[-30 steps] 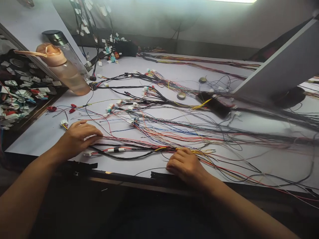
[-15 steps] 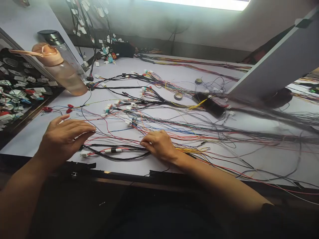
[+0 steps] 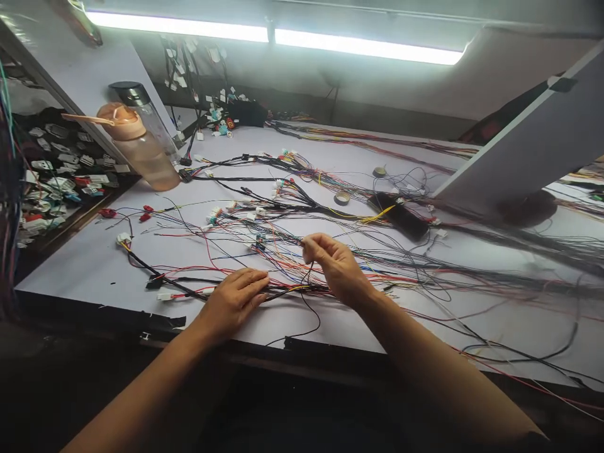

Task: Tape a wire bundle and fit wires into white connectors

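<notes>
A large wire harness of many coloured wires and white connectors is spread over a white work board. My left hand lies flat on a taped bundle of wires near the board's front edge, fingers pointing right. My right hand is raised a little above the board and pinches a thin black wire between thumb and fingers; that wire loops down toward the front edge.
A pink water bottle and a clear bottle stand at the back left. A bin of connectors sits at the left. Tape rolls, a black bundle and a slanted white panel are at the right.
My left hand moved right along the bundle, from the left part to the middle. My right hand rose from the board and took a thin black wire. The view tilted up.
</notes>
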The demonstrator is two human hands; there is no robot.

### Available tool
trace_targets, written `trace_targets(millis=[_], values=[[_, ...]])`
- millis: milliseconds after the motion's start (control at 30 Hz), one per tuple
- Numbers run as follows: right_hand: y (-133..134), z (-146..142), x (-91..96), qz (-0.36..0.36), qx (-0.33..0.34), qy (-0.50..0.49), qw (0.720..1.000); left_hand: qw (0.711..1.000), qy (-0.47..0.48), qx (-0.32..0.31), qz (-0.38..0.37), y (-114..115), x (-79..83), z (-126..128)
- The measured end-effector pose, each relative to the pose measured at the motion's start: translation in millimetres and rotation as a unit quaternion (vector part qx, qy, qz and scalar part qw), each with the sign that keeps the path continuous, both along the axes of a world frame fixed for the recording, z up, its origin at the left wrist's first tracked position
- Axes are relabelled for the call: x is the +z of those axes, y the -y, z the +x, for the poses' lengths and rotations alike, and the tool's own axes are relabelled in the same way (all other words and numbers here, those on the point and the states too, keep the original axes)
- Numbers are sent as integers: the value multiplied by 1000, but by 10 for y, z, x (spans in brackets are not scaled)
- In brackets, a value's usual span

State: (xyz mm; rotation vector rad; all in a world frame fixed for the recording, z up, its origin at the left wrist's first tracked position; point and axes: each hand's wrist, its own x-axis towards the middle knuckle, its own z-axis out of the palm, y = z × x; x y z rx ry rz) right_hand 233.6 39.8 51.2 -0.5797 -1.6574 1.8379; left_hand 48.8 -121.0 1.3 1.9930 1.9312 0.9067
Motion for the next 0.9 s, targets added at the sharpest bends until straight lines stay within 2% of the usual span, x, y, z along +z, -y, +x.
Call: trace_targets(millis=[167, 333, 433, 500, 533, 567, 600, 667, 700, 767, 833, 900], values=[[-209, 216, 165, -89, -42, -61, 993, 996, -47, -29, 63, 29, -31, -37], [-225, 487, 141, -98, -97, -75, 988, 996, -40, -36, 67, 14, -43, -51], [-134, 655, 74, -76, -130, -65, 986, 999, 20, -19, 25, 25, -1, -32], [-43, 756, 57, -14, -89, 1, 996, 992, 119, 16, -25, 31, 72, 1], [3, 799, 61, 32, -51, 50, 997, 977, 203, 38, -50, 29, 126, 20], [45, 836, 72, 86, -11, 100, 991, 947, 307, 60, -67, 23, 191, 38], [80, 866, 85, 141, 24, 142, 979, 900, 422, 82, -70, 14, 268, 52], [117, 908, 105, 230, 59, 192, 952, 767, 630, 124, -27, -3, 450, 52], [119, 923, 104, 255, 62, 205, 943, 698, 700, 151, 16, -5, 551, 34], [99, 946, 77, 263, 51, 220, 938, 589, 770, 217, 113, 10, 757, -50], [66, 965, 27, 234, 27, 229, 945, 520, 787, 268, 195, 49, 937, -190], [42, 976, -21, 208, 5, 236, 949, 492, 793, 272, 234, 87, 1050, -347]])
